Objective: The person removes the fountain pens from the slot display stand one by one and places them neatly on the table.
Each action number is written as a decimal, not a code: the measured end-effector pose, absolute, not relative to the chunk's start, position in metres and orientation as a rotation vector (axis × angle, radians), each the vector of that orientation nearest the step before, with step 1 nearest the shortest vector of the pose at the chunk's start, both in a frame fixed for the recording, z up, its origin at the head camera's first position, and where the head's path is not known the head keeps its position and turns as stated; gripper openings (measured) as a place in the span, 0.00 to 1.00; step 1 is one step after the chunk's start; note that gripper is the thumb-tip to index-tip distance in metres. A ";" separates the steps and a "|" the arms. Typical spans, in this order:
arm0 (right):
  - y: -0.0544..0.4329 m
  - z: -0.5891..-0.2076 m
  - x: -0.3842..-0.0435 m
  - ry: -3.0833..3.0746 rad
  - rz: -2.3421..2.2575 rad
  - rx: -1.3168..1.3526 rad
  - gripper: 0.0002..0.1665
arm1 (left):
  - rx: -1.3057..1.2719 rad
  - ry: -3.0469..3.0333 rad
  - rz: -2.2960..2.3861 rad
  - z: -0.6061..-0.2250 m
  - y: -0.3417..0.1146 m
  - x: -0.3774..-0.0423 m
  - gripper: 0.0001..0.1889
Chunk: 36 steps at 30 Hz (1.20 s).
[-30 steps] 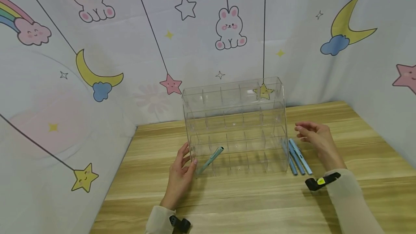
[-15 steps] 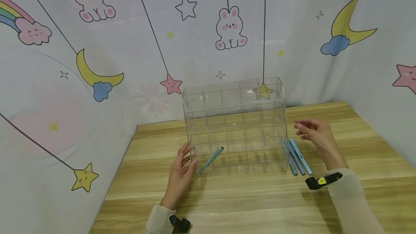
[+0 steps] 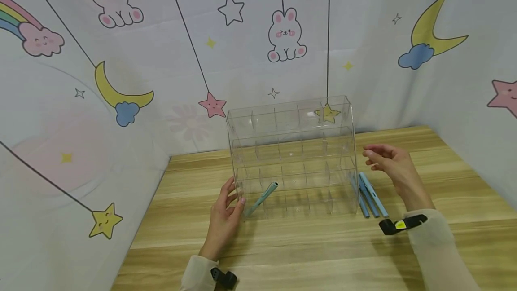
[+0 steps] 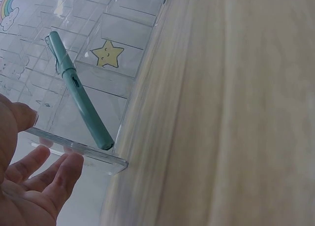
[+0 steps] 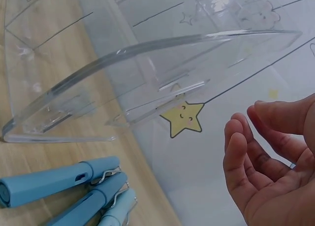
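A clear acrylic pen rack [image 3: 292, 149] with rows of small compartments stands upright on the table. My left hand [image 3: 226, 214] grips its left side panel, thumb on the inner face and fingers on the outer, as the left wrist view shows. A teal pen [image 4: 78, 90] leans in the bottom-left compartment, its capped end up. My right hand [image 3: 396, 172] hovers right of the rack, fingers loosely curled with nothing in them. Below it lie three pens in shades of blue, among them a light-blue pen [image 3: 373, 194], side by side against the rack's right side; the right wrist view shows their clips.
The wood-grain table [image 3: 307, 253] extends in front of the rack and to both sides. Behind it hangs a white curtain [image 3: 181, 75] printed with rabbits, stars and moons; more of it closes off the left and right.
My right hand has shifted slightly up and toward the rack. The left hand, the rack and the pens look the same.
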State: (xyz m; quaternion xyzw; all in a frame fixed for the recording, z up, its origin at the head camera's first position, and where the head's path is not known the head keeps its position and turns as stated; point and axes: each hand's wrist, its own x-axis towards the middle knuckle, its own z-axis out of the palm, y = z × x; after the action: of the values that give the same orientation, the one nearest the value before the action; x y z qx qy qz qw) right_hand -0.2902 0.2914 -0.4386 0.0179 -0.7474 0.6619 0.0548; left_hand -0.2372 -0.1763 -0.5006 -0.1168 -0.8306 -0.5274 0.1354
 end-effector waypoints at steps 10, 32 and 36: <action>0.285 -0.423 -0.285 -2.143 2.139 0.179 0.10 | -0.338 -2.398 -1.535 -0.501 -0.176 -0.237 0.37; 0.270 -0.403 -0.273 -2.188 2.036 0.300 0.15 | -0.341 -2.399 -1.528 -0.502 -0.177 -0.238 0.36; 0.268 -0.400 -0.271 -2.219 1.990 0.304 0.14 | -0.341 -2.401 -1.529 -0.502 -0.177 -0.238 0.36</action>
State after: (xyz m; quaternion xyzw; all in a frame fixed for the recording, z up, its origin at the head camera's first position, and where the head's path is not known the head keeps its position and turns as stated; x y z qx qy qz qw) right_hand -0.2706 0.2685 -0.4000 0.1011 -0.7386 0.6625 0.0727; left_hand -0.2384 -0.1767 -0.5023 -0.1178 -0.8296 -0.5282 0.1370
